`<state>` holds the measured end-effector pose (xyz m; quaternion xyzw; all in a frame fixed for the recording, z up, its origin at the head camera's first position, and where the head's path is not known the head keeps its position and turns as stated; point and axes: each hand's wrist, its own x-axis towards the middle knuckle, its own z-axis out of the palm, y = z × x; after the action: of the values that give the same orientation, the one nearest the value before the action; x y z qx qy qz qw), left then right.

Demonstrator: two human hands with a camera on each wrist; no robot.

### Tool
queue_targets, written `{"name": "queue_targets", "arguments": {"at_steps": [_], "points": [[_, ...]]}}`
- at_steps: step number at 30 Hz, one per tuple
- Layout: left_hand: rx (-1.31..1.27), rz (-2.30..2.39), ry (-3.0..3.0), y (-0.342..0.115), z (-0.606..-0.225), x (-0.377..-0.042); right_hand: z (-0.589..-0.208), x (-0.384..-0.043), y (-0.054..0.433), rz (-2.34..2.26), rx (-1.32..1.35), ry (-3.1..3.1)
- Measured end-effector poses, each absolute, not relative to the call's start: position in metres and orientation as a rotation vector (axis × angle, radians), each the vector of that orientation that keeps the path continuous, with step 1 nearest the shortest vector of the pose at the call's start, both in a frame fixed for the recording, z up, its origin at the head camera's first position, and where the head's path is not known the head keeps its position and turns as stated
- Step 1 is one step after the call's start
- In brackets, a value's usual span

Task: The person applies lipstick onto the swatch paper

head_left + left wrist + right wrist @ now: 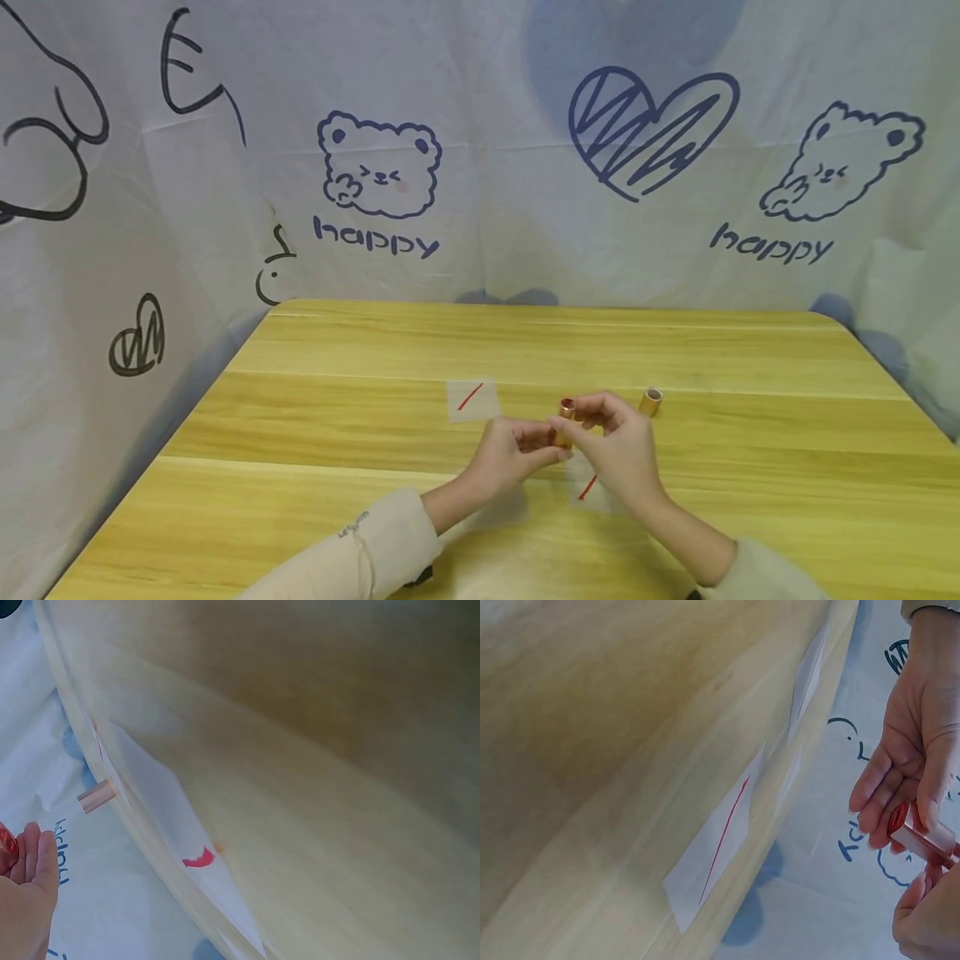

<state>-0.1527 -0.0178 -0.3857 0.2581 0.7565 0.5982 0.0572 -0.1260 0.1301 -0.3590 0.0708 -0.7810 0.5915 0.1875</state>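
Note:
A gold-coloured lipstick tube (566, 410) stands upright between my two hands, raised over the table, with red showing inside its top end. My left hand (504, 454) holds it from the left with fingers and thumb. From the right, my right hand (624, 446) pinches the same tube. The right wrist view shows the tube (924, 836) with its red end outward. Behind my right hand, the gold cap (652, 402) stands on the table, apart from both hands. Part of the tube is hidden by my fingers.
On the wooden table (315, 417) lies a white paper piece (487, 408) with a red stroke. Another paper with a red stroke (588, 492) is partly covered by my right hand. A pale sheet (498, 512) lies beneath my left forearm. Printed cloth (510, 208) hangs behind.

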Motion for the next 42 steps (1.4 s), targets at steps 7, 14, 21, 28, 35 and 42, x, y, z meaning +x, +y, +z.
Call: {"name": "queue_targets", "arguments": {"at_steps": [7, 14, 21, 28, 35, 42], "points": [[0.794, 1.809, 2.287, -0.018, -0.386, -0.152, -0.358, -0.127, 0.130, 1.684, 0.222, -2.177], [0.804, 1.767, 2.298, -0.020, -0.385, -0.152, -0.357, -0.130, 0.135, 1.612, 0.311, -2.241], [0.781, 1.748, 2.297, -0.020, -0.387, -0.153, -0.357, -0.135, 0.142, 1.590, 0.476, -2.301], [0.790, 1.723, 2.281, -0.022, -0.388, -0.154, -0.357, -0.137, 0.145, 1.701, 0.546, -2.309], [0.770, 1.683, 2.273, -0.024, -0.386, -0.155, -0.355, -0.137, 0.151, 1.678, 0.607, -2.398], [0.707, 1.739, 2.292, -0.024, -0.385, -0.155, -0.353, -0.151, 0.173, 1.636, 0.668, -2.430]]}}
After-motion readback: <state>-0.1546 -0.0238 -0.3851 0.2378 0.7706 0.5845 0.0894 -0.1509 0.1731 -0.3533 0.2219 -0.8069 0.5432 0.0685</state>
